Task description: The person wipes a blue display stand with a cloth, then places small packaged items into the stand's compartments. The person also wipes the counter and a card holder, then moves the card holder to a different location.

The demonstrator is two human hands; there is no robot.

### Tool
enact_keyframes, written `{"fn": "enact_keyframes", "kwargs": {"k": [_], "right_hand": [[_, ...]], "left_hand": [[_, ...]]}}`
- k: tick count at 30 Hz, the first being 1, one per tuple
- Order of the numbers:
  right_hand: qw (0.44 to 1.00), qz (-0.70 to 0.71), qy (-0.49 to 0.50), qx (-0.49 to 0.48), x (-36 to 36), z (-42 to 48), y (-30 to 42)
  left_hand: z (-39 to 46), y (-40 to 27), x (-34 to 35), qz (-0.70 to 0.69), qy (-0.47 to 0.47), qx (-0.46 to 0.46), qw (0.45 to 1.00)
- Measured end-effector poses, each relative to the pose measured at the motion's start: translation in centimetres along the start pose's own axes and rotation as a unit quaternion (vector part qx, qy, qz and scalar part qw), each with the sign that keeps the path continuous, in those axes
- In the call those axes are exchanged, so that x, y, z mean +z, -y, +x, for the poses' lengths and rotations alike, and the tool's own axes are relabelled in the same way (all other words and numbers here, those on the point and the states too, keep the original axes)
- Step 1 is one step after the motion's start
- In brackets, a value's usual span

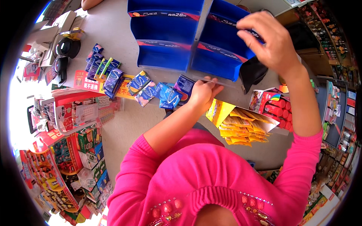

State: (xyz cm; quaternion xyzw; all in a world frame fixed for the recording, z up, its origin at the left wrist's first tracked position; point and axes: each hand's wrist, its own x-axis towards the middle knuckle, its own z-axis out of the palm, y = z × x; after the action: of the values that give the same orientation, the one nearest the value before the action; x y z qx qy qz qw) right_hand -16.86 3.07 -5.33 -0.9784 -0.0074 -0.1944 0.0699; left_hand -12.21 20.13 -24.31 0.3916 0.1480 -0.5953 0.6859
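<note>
My left hand (205, 91) is at the near edge of the counter, its fingertips closed on a clear plastic strip (227, 84). Just beyond it stand two blue tiered display racks, a left rack (164, 29) and a right rack (216, 36), with printed strips along their shelf fronts. The shelves that I can see hold no packs. My right hand (267, 39) is over the right rack's outer side, thumb and fingers apart, with nothing visible between them. Beside my left hand lie a purple pack (184, 84) and blue packs (169, 94) of small candy.
More small packs (104, 69) lie leftward along the counter (113, 28), near a black scanner-like device (68, 47). Yellow pouches in a carton (241, 127) and red-capped containers (278, 108) sit to the right. A black cloth-like item (253, 73) lies beside the right rack. Another person's arm (91, 3) rests at the far edge.
</note>
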Motion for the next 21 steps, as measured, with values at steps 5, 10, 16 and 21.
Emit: {"fn": "enact_keyframes", "kwargs": {"k": [5,10,16,21], "right_hand": [[0.972,0.158,0.174,0.023,2.6,-2.9,1.1],[0.946,0.179,0.262,0.066,5.4,-5.7,0.5],[0.927,0.169,0.317,0.109,6.7,-6.7,1.2],[0.922,0.142,0.342,0.111,7.1,-6.9,1.8]], "left_hand": [[-1.1,-0.4,-1.1,-0.026,0.066,0.028,0.997],[-1.8,-1.0,-2.2,-0.067,0.127,0.016,0.99],[-2.3,-1.3,-2.3,-0.108,0.149,0.015,0.983],[-2.3,-1.5,-2.1,-0.135,0.17,0.008,0.976]]}}
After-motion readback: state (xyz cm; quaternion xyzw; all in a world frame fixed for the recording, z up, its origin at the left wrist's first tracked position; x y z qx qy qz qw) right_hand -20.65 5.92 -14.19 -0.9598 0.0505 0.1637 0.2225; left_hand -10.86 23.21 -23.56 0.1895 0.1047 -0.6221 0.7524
